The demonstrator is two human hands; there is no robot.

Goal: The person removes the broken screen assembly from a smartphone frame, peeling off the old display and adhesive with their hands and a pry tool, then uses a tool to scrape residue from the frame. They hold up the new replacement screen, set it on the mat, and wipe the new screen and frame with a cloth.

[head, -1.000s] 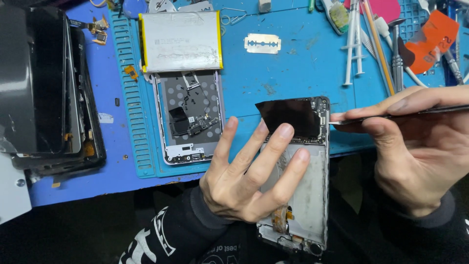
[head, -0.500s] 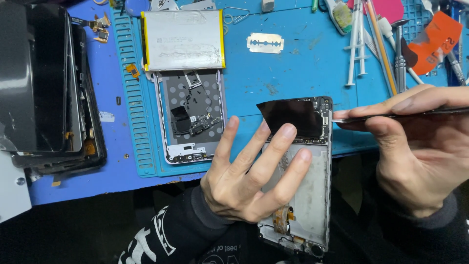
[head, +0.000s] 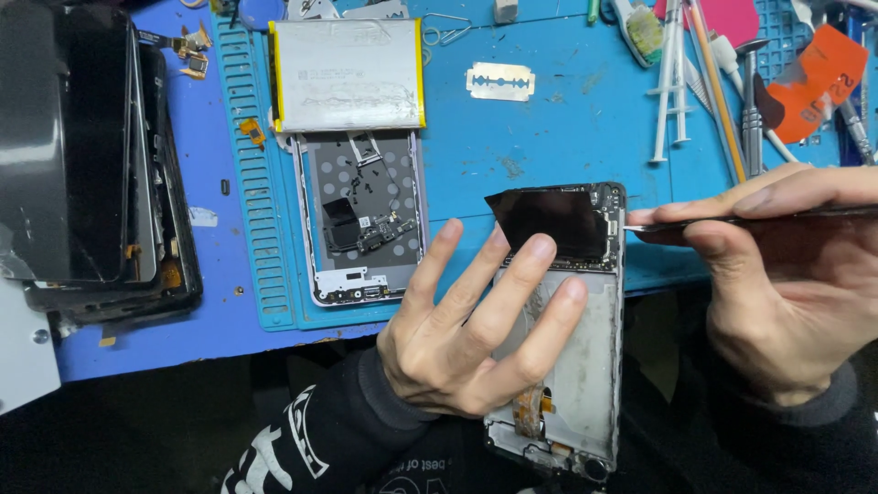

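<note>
1. Grey metal phone frame (head: 585, 366) sits lower centre; your left hand (head: 466, 338), fingers splayed flat, pins it steady.
2. Your right hand (head: 786, 284) pinches thin metal tweezers (head: 732, 218) against the frame's upper edge, beside the black film sheet (head: 553, 220).

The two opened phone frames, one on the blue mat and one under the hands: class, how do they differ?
The phone frame on the mat lies untouched; the held phone frame is steadied by the left hand while the right hand puts a thin tool to its edge. The mat frame has a battery over its top; the held one carries a lifted black sheet. Both lie lengthwise, insides exposed.
</note>
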